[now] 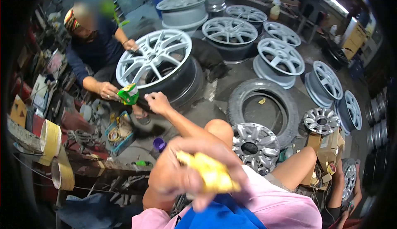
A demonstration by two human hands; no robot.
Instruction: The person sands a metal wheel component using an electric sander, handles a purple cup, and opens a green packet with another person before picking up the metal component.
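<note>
Close to the camera, my left hand is closed around a yellow, crumpled-looking piece. Motion blur hides what kind of thing it is. My right hand is stretched out ahead with its fingers curled in. Whether anything sits between those fingertips I cannot make out. Just left of it, apart from it, is a green and yellow packet, held by the hand of a person seated across from me. That person's other hand rests at the rim of a grey spoked wheel rim.
Several grey wheel rims stand on the floor. Nearer lie a tyre and a silver rim. A cardboard box is at right, near another person's arm. Tape rolls hang at left; a blue basket holds odds and ends.
</note>
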